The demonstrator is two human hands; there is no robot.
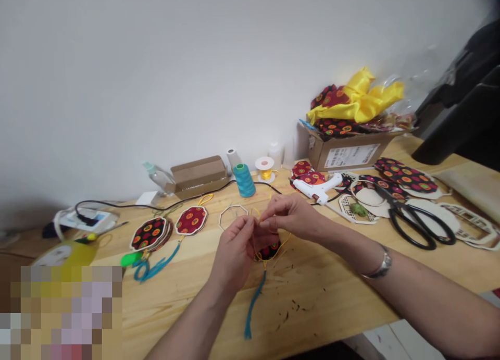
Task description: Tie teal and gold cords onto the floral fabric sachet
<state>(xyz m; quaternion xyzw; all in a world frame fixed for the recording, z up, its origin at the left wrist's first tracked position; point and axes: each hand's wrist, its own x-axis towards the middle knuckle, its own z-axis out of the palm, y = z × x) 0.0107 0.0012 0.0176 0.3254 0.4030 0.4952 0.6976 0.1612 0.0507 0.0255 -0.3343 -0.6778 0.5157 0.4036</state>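
Near the middle of the table, my left hand [239, 245] and my right hand [287, 214] meet, thumbs and fingertips pinched close together. Between them runs a thin yellow cord [255, 214], whose loops spread out on both sides of my fingers. Beneath my hands lies a dark patterned fabric ornament [269, 251], partly hidden by my left hand. From its lower end a blue tassel [254, 305] trails toward the table's front edge. A silver bracelet [385, 262] circles my right wrist.
Finished ornaments [191, 220] lie left, beside a teal thread cone [244, 180] and a yellow cord spool [265, 170]. At right are a white glue gun [318, 187], black-handled scissors [420, 224], wooden frames [469, 224] and a cardboard box [344, 151] of fabric. A black cable [156, 206] crosses behind.
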